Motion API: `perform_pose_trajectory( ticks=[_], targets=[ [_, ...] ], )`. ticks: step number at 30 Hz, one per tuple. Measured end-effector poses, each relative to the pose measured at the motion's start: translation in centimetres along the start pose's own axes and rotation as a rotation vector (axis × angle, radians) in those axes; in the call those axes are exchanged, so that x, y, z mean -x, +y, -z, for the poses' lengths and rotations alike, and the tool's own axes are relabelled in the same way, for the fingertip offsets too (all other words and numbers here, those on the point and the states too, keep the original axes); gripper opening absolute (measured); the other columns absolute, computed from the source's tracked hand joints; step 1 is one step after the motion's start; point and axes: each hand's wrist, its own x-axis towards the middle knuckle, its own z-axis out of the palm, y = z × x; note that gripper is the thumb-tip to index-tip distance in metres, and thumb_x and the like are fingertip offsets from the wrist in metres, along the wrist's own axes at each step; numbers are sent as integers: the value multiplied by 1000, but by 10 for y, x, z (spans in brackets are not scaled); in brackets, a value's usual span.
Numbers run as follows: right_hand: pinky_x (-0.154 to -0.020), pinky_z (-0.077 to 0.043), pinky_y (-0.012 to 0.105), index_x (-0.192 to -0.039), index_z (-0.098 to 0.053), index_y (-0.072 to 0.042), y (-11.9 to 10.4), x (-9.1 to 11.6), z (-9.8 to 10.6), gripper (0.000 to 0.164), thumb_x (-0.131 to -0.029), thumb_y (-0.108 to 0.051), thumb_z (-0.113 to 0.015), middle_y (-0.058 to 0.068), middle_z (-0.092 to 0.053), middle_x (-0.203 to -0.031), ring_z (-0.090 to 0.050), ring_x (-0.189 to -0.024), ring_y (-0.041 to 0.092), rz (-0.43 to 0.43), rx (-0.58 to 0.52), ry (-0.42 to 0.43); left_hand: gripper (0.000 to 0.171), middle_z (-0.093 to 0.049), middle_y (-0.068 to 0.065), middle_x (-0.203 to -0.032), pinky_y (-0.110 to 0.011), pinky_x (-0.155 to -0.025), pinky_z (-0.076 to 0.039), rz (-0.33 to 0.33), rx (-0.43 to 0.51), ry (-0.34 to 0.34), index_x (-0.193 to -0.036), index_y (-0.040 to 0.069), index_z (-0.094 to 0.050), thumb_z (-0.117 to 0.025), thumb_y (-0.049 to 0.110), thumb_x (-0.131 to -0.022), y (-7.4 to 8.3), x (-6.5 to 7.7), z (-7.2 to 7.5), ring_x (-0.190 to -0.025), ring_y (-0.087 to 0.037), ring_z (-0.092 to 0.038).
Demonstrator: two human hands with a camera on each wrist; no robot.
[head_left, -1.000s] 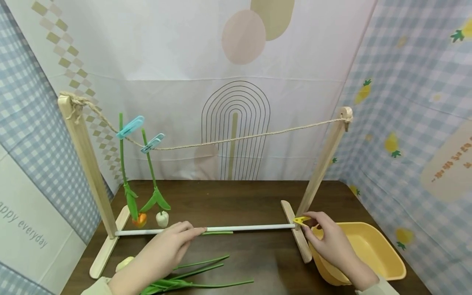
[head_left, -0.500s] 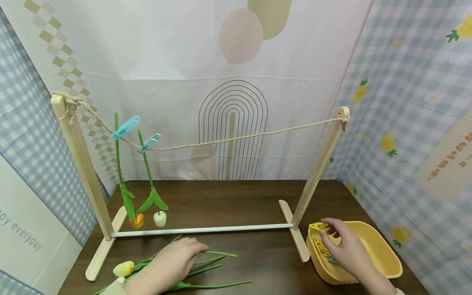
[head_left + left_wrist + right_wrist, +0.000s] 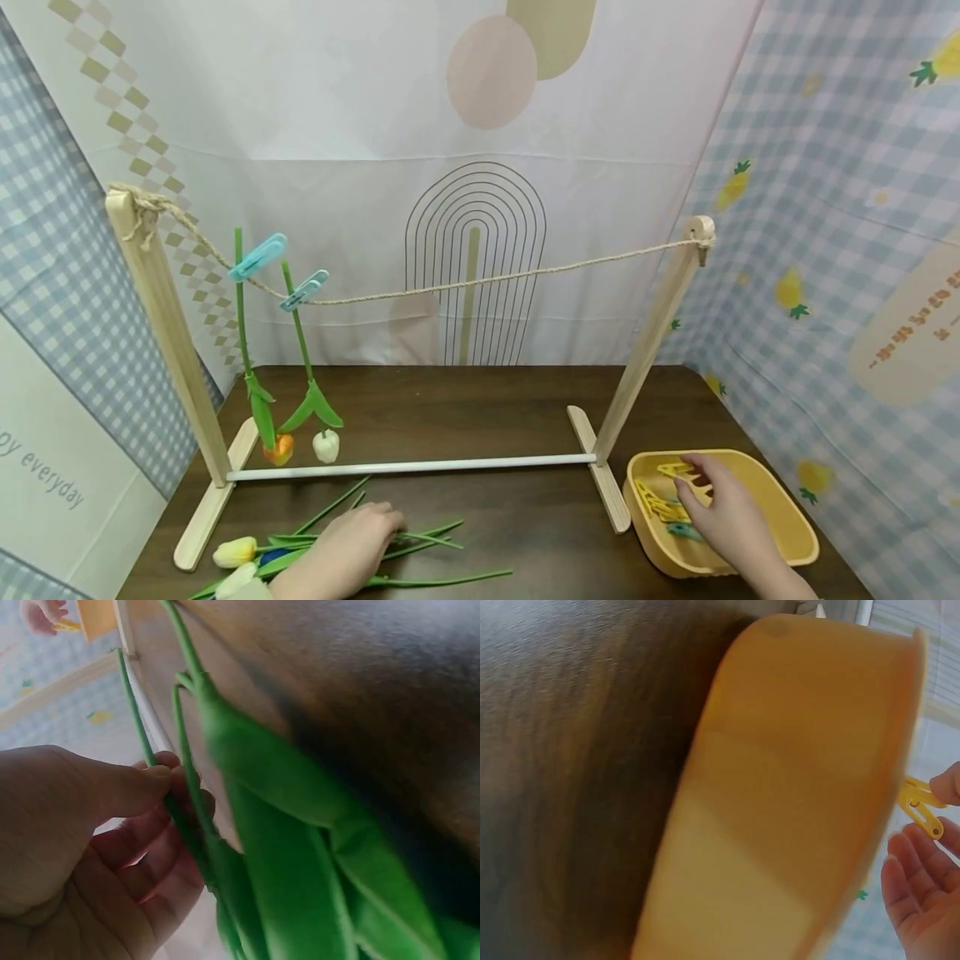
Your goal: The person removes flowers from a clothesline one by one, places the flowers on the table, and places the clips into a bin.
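Observation:
In the head view my left hand [image 3: 348,542] is over a bunch of artificial tulips on the table, near the front left. Its thumb and fingertips pinch a thin green tulip stem [image 3: 133,712], clear in the left wrist view. Which flower head belongs to that stem is hidden. Yellow tulip heads, one of them [image 3: 235,552] in plain sight, poke out left of the wrist. My right hand [image 3: 727,517] is over the yellow basin [image 3: 798,533], pinching a yellow clothespin [image 3: 922,810]. Inside the basin lie several yellow clothespins [image 3: 654,504] and a teal one [image 3: 684,531].
A wooden frame carries a sagging rope [image 3: 450,287] between its left post [image 3: 168,333] and right post [image 3: 652,350]. Blue clothespins [image 3: 258,257] hang an orange tulip [image 3: 279,450] and a white tulip [image 3: 326,447] from it. A white rod [image 3: 450,467] crosses low between the posts.
My right hand has carried the yellow clothespin from beside the right post to over the basin. My left hand has dropped from the white rod down to the tulips.

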Motion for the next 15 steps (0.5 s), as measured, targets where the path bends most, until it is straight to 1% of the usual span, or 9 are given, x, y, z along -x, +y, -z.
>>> perform_pose_trajectory(
  ticks=[4,10,15],
  targets=[
    [-68,-51,44,-123,-58,1,5,1,-1,38,-92,-20,-66,16,-61,-111,-60,-91,29,-23,8,-23,11,-61,8,-85,-32,-65,-51,13,3,-22,-92,16,-71,-66,6,-89,-3,1,-3,-81,-11,-59],
    [-70,-52,46,-122,-58,1,10,1,-5,38,-91,-19,-67,16,-62,-111,-60,-93,30,-42,20,-52,10,-61,8,-85,-32,-65,-51,-7,11,1,-93,15,-71,-67,7,-89,-5,-1,-4,-81,-11,-60],
    [-70,-52,46,-119,-59,2,13,0,-9,38,-89,-19,-69,15,-64,-107,-61,-91,30,-52,29,-75,9,-61,8,-86,-32,-66,-51,-14,43,-4,-94,16,-71,-67,8,-90,-4,-3,-4,-81,-11,-60]
  ],
)
